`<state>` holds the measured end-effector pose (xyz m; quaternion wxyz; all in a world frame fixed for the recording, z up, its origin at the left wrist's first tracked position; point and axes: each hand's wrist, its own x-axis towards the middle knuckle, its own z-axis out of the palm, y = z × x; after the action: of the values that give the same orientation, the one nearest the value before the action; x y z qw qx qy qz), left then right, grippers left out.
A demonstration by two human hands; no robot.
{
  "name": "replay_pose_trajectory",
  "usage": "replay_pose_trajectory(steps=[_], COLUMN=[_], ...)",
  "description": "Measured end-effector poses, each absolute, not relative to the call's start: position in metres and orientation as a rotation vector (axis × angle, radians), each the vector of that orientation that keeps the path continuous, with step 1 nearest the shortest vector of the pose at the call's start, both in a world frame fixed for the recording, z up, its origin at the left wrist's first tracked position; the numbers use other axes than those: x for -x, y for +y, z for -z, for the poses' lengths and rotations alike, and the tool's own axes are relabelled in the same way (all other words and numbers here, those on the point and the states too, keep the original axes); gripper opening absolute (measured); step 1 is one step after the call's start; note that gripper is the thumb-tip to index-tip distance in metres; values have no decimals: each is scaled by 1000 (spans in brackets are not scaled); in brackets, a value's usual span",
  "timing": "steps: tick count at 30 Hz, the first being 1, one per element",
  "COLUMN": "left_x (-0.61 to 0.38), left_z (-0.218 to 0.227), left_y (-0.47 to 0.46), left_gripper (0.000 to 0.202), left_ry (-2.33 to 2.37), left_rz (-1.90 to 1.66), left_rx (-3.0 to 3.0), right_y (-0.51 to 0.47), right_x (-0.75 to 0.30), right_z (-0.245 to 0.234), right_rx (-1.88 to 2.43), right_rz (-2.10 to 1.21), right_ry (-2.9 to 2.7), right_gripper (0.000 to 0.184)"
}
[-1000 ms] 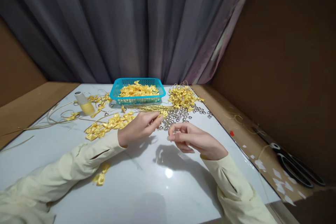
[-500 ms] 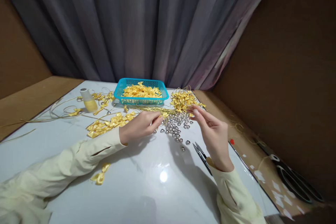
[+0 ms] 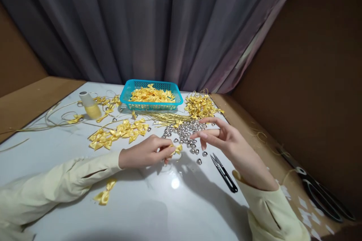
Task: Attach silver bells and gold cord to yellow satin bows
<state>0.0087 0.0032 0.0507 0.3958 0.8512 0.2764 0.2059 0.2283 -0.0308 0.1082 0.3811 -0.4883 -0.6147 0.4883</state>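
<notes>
On my feed, the yellow bow (image 3: 178, 149) is in the left hand (image 3: 144, 153), above the surface (image 3: 127, 197); I judge it could slip, since the pinch seems to take only its edge. A careless sweep of the right hand (image 3: 236, 146) might scatter the silver beads (image 3: 185, 132). The left fingers are closed narrowly on the bow; the right ones spread loosely near the beads, whether touching I can't tell.

No lettering can be read; no numbers or signs.
</notes>
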Motion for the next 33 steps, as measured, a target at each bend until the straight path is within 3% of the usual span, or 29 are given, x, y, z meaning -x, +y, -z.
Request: replay_pose_trajectory(steps=[4, 13, 33], left_x=[-6, -2, -5], left_z=[-54, -59, -63], left_y=[0, -2, -6], left_gripper=[32, 30, 31], left_ry=[613, 543, 441], left_rz=[-555, -610, -602], left_rx=[-2232, -2470, -2602], right_y=[-30, -35, -34], right_x=[-229, -216, -202], right_z=[-121, -122, -118], right_rx=[1263, 1214, 1437], right_rz=[-1052, -372, -360], right_ry=[-1987, -2621, -2598], right_gripper=[17, 24, 21])
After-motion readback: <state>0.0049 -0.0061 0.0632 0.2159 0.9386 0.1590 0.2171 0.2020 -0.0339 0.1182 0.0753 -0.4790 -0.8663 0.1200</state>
